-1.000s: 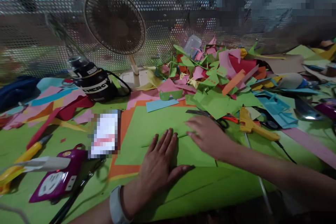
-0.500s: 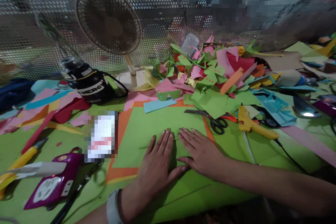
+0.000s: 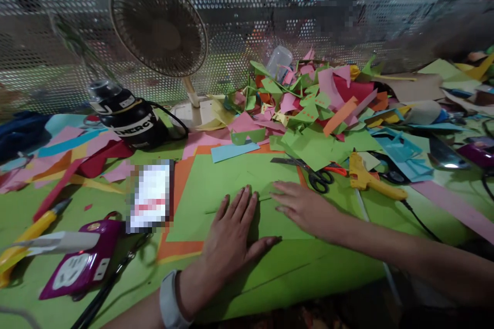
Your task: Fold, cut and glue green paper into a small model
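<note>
A green sheet of paper (image 3: 216, 177) lies in front of me on top of an orange sheet (image 3: 175, 249), whose edges stick out at the left and back. My left hand (image 3: 233, 234) rests flat on the green sheet with its fingers stretched out. To its right, my right hand (image 3: 303, 208) is over the sheet's right part, fingers extended and a little apart, holding nothing. Between the hands a thin dark slit or crease (image 3: 264, 199) shows in the paper. Black-handled scissors (image 3: 318, 180) lie just beyond my right hand.
A heap of coloured paper scraps (image 3: 304, 103) covers the back. On the right lies a yellow glue gun (image 3: 372, 180) with its cord. Leftward are a phone (image 3: 150, 195), a purple pouch-like device (image 3: 85, 259) and a yellow-handled tool (image 3: 34, 231). A black bottle (image 3: 131, 118) and a fan (image 3: 160, 25) stand behind.
My right hand has shifted slightly right, away from the left hand, and its fingers look more bent. The left hand stays flat in nearly the same place.
</note>
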`<state>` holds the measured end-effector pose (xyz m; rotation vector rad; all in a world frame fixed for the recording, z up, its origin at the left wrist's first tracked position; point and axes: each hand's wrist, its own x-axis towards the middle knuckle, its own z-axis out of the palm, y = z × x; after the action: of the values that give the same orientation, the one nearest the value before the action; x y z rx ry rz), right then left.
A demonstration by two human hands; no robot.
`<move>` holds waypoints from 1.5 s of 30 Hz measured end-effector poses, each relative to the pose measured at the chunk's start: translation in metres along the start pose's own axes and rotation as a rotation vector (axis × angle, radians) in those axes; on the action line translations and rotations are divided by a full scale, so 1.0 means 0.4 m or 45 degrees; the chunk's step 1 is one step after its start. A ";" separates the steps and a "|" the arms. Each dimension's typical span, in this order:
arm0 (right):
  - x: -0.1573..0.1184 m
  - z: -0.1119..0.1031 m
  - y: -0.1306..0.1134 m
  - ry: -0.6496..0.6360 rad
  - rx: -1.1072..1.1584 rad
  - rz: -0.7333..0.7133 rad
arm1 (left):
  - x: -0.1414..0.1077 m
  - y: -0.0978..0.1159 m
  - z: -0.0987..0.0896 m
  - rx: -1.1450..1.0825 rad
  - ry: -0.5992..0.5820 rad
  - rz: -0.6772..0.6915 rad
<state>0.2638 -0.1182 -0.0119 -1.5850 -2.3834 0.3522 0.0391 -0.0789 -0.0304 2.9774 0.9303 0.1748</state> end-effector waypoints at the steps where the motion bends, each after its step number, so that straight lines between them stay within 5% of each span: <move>1: 0.008 -0.022 0.010 0.002 0.060 0.050 | 0.000 0.001 0.000 -0.007 -0.006 -0.008; 5: 0.057 -0.083 0.040 -0.051 0.192 0.276 | -0.001 0.000 0.009 -0.019 -0.010 -0.024; 10: 0.102 -0.079 0.048 -0.156 0.213 0.397 | -0.006 -0.006 0.018 -0.012 0.019 0.009; 31: 0.112 -0.090 0.067 -0.266 0.197 0.500 | -0.007 -0.004 0.034 0.029 0.103 0.012; 45: 0.081 -0.064 0.069 -0.147 0.151 0.490 | 0.010 0.018 0.026 0.029 0.079 -0.073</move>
<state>0.2841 -0.0763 0.0052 -2.0107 -2.0775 0.6619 0.0476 -0.0823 -0.0400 2.9775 1.0297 0.2590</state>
